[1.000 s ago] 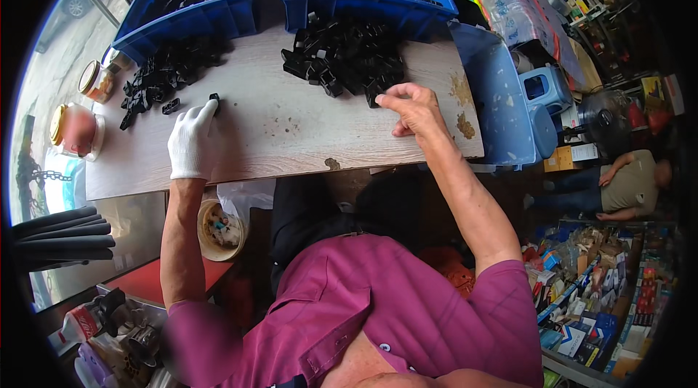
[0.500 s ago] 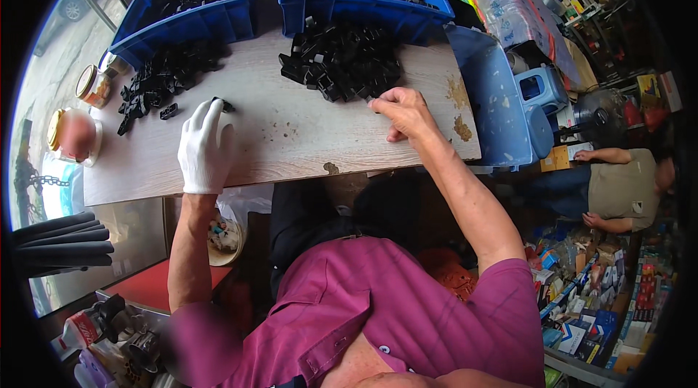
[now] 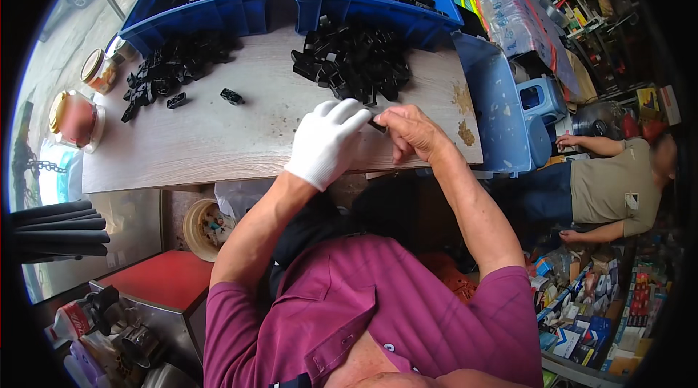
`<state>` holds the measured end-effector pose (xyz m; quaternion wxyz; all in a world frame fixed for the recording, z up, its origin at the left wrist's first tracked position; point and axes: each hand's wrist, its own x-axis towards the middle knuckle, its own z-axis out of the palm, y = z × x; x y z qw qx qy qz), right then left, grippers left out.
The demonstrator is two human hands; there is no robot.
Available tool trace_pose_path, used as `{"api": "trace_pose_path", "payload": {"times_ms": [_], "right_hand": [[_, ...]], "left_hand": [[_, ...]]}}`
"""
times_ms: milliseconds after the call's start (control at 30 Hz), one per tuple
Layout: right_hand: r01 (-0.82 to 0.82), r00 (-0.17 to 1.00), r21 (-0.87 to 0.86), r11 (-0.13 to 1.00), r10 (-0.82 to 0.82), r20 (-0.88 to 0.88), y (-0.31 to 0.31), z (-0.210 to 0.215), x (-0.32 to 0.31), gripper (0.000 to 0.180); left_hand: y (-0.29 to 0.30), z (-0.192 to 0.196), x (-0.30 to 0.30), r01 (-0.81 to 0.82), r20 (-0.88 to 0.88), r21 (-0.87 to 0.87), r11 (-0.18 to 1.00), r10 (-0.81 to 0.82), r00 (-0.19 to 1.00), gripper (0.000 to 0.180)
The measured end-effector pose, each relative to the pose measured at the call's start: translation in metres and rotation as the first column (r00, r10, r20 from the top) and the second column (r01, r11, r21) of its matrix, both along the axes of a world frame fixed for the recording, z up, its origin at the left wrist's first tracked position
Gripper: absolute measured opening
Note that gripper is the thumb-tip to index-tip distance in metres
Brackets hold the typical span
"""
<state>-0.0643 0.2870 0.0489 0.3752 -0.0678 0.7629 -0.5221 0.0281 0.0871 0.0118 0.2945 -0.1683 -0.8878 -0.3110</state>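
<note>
My left hand, in a white knit glove, is in front of the right-hand pile of black plastic parts. Its fingers are bent and drawn together, with the fingertips at a small black plastic part; the glove hides the thumb. My bare right hand pinches that same part between thumb and forefinger, so both hands meet at it. Two single black clip-like pieces, one nearer the middle and one farther left, lie apart on the worn wooden table. Beside them is a left-hand pile of black parts.
Two blue bins full of black parts, left and right, stand along the far edge. Lidded jars sit at the left edge. A light-blue plastic stool stands at the right, and another person is beyond it.
My left hand has let go of a black piece on the table and moved right to meet my right hand. My right hand has drawn back slightly from the pile with a part.
</note>
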Motion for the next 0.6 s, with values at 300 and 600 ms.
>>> {"api": "trace_pose_path", "payload": {"times_ms": [300,600], "right_hand": [[-0.026,0.996,0.177,0.984,0.042,-0.084,-0.022,0.004,0.012,0.039],[0.132,0.983,0.131,0.983,-0.113,-0.147,-0.023,-0.002,0.017,0.047]], "left_hand": [[0.006,-0.018,-0.012,-0.156,0.064,-0.123,0.980,0.165,0.984,0.009],[-0.064,-0.004,0.019,-0.327,-0.198,0.095,0.940,0.339,0.920,0.031]]}}
